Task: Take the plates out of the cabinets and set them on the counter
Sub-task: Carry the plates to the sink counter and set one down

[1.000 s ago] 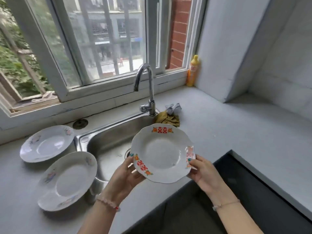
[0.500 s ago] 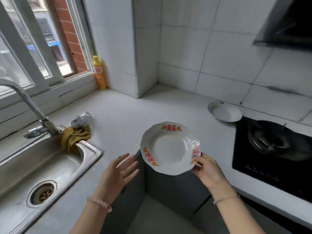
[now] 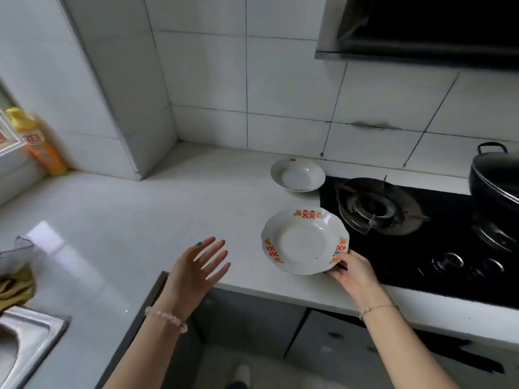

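Note:
My right hand [image 3: 349,269] grips the near right rim of a white plate with red and orange marks [image 3: 304,241]. The plate is low over the pale counter [image 3: 157,220], just left of the black stove; I cannot tell if it touches the surface. My left hand [image 3: 198,269] hovers open over the counter's front edge, fingers spread, holding nothing. A second white plate [image 3: 297,175] rests on the counter near the back wall, beside the stove.
A black gas stove [image 3: 421,234] fills the right side, with a dark lidded pot [image 3: 495,175] at its far right and a range hood [image 3: 421,29] above. An orange bottle [image 3: 38,143] stands at the far left. A yellow rag [image 3: 15,287] and sink corner [image 3: 31,341] lie lower left.
The view swung right from the sink to the stove. My left hand let go of the plate and opened. My right hand carried the plate right and down toward the counter.

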`<control>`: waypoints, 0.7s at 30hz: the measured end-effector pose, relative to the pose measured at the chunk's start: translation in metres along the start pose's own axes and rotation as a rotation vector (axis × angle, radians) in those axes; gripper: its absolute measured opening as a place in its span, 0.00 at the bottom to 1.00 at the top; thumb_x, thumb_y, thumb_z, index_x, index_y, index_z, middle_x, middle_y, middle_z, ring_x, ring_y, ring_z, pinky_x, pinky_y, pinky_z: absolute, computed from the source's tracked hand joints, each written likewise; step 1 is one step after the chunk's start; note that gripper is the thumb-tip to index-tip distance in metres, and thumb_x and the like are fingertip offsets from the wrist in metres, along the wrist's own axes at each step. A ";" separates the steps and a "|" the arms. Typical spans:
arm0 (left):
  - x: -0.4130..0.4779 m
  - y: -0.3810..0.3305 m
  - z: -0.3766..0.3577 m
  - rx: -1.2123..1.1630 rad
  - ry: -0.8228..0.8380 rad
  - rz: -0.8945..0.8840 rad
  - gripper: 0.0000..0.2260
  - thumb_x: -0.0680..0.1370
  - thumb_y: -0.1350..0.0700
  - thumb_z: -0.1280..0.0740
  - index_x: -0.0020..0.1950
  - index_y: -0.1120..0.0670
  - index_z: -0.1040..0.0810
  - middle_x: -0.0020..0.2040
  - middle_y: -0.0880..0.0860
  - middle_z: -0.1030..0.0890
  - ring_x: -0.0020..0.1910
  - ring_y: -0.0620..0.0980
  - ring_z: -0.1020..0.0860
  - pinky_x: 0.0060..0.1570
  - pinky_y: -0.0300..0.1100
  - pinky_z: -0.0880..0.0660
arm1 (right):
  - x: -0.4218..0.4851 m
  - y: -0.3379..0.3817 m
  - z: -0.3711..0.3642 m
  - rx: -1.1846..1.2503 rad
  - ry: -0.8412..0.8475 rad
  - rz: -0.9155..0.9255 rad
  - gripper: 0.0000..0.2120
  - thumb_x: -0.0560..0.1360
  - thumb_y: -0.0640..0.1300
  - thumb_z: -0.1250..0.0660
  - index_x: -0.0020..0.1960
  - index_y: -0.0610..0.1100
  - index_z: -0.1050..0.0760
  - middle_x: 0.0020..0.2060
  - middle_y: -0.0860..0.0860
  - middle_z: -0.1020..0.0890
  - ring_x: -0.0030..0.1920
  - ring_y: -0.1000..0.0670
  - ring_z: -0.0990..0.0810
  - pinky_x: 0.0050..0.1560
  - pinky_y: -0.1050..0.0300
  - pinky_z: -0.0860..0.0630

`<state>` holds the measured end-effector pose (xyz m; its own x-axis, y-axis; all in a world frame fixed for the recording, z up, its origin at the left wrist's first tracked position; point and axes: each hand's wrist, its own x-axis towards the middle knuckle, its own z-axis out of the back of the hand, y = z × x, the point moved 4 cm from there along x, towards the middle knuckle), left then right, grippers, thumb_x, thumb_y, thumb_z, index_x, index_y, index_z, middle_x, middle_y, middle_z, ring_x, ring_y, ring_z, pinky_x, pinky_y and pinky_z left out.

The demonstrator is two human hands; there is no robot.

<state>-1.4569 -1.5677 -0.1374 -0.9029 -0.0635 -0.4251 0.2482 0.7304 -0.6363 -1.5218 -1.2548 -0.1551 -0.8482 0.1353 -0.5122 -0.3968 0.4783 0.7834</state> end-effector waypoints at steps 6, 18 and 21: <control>0.055 -0.024 -0.009 0.072 0.014 0.040 0.14 0.80 0.56 0.43 0.61 0.59 0.25 0.55 0.58 0.18 0.52 0.57 0.19 0.44 0.53 0.20 | 0.041 -0.006 0.003 0.098 -0.103 -0.032 0.12 0.74 0.27 0.40 0.50 0.39 0.23 0.45 0.41 0.18 0.44 0.43 0.20 0.38 0.48 0.22; 0.138 -0.037 -0.030 0.118 0.042 0.167 0.14 0.80 0.56 0.43 0.61 0.59 0.25 0.55 0.58 0.18 0.52 0.58 0.19 0.43 0.52 0.20 | 0.094 -0.006 -0.011 0.135 -0.219 -0.043 0.15 0.74 0.28 0.39 0.58 0.37 0.25 0.47 0.41 0.20 0.47 0.43 0.21 0.41 0.48 0.23; 0.150 -0.036 -0.034 0.116 0.034 0.190 0.13 0.80 0.57 0.43 0.60 0.59 0.24 0.55 0.58 0.18 0.51 0.57 0.18 0.43 0.51 0.19 | 0.101 -0.004 -0.012 0.133 -0.232 -0.041 0.15 0.74 0.28 0.40 0.60 0.37 0.26 0.47 0.41 0.20 0.47 0.43 0.21 0.46 0.45 0.24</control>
<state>-1.6128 -1.5803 -0.1563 -0.8469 0.0927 -0.5236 0.4520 0.6441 -0.6170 -1.6100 -1.2540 -0.2056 -0.7230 0.3016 -0.6215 -0.3664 0.5953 0.7151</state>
